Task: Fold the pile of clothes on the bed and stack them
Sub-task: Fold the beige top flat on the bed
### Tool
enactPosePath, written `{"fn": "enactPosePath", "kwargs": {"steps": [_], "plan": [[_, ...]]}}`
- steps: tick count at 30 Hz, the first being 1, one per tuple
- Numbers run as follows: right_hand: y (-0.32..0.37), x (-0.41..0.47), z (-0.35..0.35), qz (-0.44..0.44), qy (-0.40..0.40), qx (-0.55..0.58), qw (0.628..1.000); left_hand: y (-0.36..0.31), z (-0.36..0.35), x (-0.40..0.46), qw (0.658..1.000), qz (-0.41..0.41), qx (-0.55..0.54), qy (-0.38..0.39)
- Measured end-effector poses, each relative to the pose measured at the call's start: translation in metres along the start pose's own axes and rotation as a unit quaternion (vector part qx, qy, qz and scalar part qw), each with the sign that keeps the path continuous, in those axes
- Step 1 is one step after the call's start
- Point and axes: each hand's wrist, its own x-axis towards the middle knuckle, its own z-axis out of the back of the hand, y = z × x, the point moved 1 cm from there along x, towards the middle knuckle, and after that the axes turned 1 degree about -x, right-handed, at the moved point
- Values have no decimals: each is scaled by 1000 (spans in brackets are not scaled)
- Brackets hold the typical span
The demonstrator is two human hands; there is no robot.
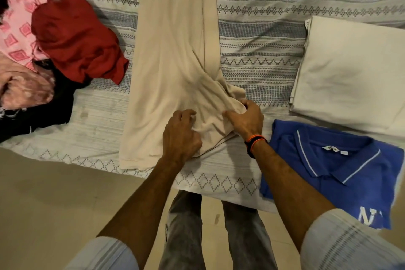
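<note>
Beige trousers [173,50] lie lengthwise down the middle of the bed, legs running away from me. My left hand [180,135] grips bunched fabric at the near waist end. My right hand [246,118] grips the crumpled right side of the same end. A folded blue polo shirt [341,173] lies at the near right. A folded white garment [352,72] sits beyond it. The unfolded pile at the left holds a red garment [76,37], a pink patterned one [17,28] and a black one [39,112].
The bed wears a grey and white striped patterned cover [263,35]. Its near edge [219,190] runs just in front of my legs, with beige floor [48,204] below it.
</note>
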Motion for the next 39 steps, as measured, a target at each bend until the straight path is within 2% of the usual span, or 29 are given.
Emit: {"fn": "enactPosePath", "kwargs": {"steps": [3,5,8,10,13,20,28,31,35,39], "plan": [[2,3,0,-16,10,16,1000,-23,2,32,993,-64,-70,-76],[-1,5,2,-11,5,22,1000,-39,5,58,990,-100,-59,-83],[-6,3,4,11,12,12,1000,-60,11,92,992,-121,38,-28],[-9,3,5,24,19,0,1000,-70,13,109,988,-90,117,35],[-10,1,6,38,23,4,999,-83,13,122,975,-58,201,74],[-16,2,7,44,43,2,998,-108,18,134,952,-21,275,131],[-19,1,8,27,49,29,998,-120,30,144,955,-24,266,130],[-20,1,7,23,49,34,998,-119,30,144,965,-1,220,141],[-22,2,6,14,56,44,997,-123,31,148,985,15,143,97],[-23,1,7,8,61,57,996,-121,32,152,968,3,175,182]]}}
